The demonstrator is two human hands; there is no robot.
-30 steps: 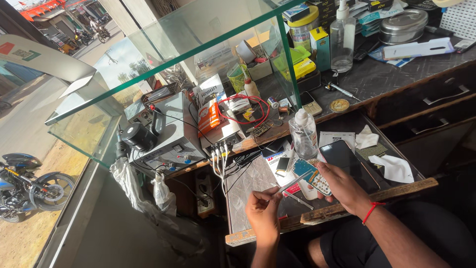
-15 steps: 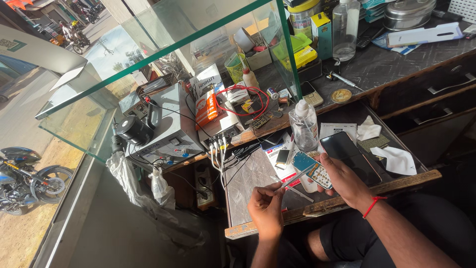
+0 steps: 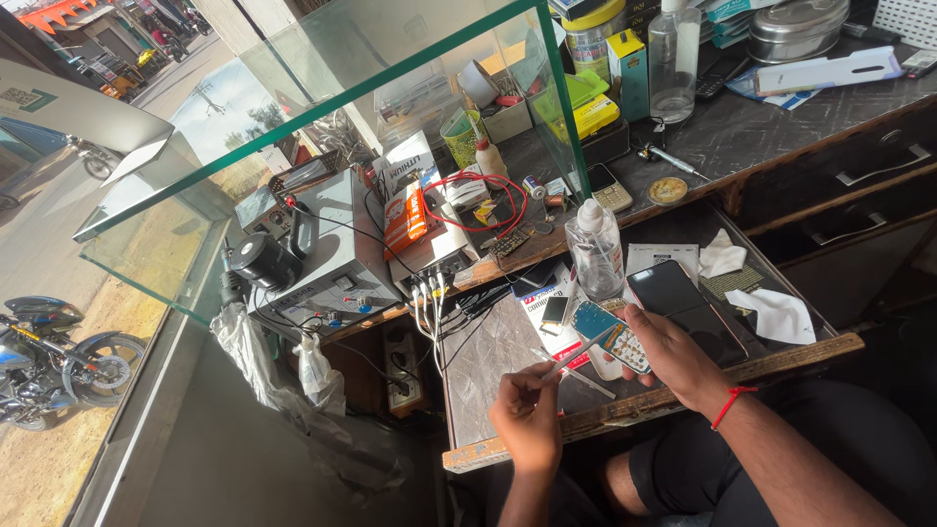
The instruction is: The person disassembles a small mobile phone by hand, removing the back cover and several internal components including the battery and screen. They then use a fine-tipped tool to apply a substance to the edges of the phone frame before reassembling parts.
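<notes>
Both hands sit a touch lower and nearer the tray's front edge than half a second ago, and the view has tilted so the glass counter fills more of the top. The left hand (image 3: 528,418) is closed in a pinch around a thin tool (image 3: 578,353), whose tip reaches the opened phone (image 3: 612,335). The right hand (image 3: 672,353) curls around that opened phone from the right, fingers bent, holding it just above the work tray (image 3: 488,361). Beside it lies one dark phone (image 3: 686,310), screen up, touching the right hand's fingers. Two clear bottles show: one (image 3: 594,249) on the tray just behind the phones, one (image 3: 673,59) on the upper counter. Two white cloths (image 3: 776,314) lie right of the dark phone
</notes>
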